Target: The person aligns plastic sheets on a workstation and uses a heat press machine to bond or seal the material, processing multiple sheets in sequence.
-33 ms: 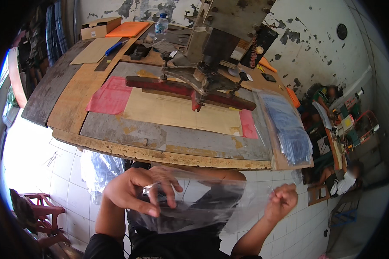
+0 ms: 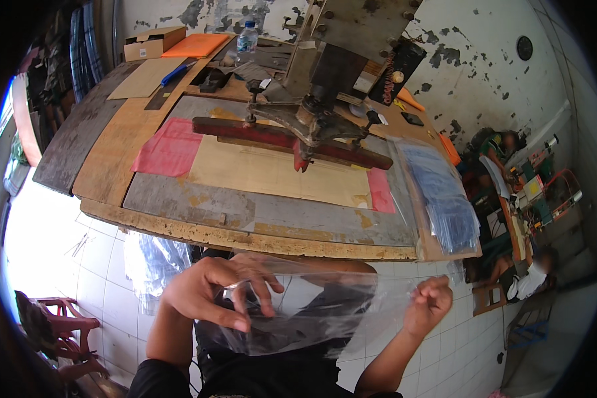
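Between my hands, above my lap, a thin clear plastic sheet stretches in loose folds. My left hand has it at its left end, with the thumb and curved fingers spread about the film; where it is gripped is partly hidden by reflections. At the right end, the bent fingers of my right hand pinch the sheet's edge. Both hands are below the front edge of the worktable. On that table, a press head with a dark red bar stands over a cream sheet with pink pieces at its ends.
A stack of clear bluish plastic sheets lies at the table's right. At the back left are a cardboard box, an orange folder, a blue-handled cutter and a bottle. Red stools stand left. People sit at the right.
My right hand has moved slightly left with its end of the plastic sheet. My left hand has shifted a little to the right. Everything on the table stays put.
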Action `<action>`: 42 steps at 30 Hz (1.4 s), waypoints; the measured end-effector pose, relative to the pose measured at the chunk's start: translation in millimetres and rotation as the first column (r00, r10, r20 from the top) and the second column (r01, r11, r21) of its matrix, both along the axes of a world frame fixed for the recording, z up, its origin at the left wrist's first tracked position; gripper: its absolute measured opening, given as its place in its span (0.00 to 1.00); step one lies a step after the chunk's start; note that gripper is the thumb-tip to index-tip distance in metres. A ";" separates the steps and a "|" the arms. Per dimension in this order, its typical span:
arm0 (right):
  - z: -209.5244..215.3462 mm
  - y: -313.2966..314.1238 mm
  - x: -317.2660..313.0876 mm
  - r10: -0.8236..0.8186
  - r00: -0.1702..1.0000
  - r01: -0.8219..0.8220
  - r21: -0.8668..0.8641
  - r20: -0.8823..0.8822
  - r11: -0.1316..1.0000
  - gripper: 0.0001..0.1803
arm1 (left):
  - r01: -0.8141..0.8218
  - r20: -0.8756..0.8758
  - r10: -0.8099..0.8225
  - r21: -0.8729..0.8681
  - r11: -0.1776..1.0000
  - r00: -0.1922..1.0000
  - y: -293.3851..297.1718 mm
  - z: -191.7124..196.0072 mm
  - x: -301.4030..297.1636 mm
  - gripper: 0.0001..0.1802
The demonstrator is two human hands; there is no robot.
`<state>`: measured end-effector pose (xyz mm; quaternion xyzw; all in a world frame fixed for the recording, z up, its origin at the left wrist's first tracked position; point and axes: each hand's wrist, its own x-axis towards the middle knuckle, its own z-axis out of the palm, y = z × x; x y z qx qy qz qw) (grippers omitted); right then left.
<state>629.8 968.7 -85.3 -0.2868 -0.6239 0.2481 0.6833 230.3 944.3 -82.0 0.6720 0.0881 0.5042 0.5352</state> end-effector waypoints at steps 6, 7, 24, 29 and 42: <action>-21.7 13.2 -11.2 0.016 0.994 -0.013 -0.023 0.110 1.000 0.05 | 0.242 0.321 -0.103 -0.431 0.869 0.942 1.3 -22.8 17.5 0.27; -22.6 16.6 -11.4 -0.034 0.989 0.039 -0.032 0.144 0.999 0.05 | 0.230 0.310 -0.088 -0.460 0.858 0.947 1.8 -24.9 17.4 0.25; -52.5 -10.7 -63.9 -0.209 0.673 0.009 0.275 0.710 0.961 0.18 | 0.025 -0.102 -0.120 -0.649 0.761 0.987 18.7 -34.7 55.9 0.10; -50.0 -3.5 -61.5 -0.006 0.804 -0.062 0.094 0.594 0.994 0.14 | -0.069 -0.238 -0.063 -0.508 0.858 0.969 24.4 -29.2 52.6 0.15; 6.7 -10.1 -90.0 0.386 0.753 -0.082 -0.507 0.532 0.858 0.31 | -0.187 -0.433 0.136 -0.076 0.979 0.891 24.1 -34.5 87.6 0.11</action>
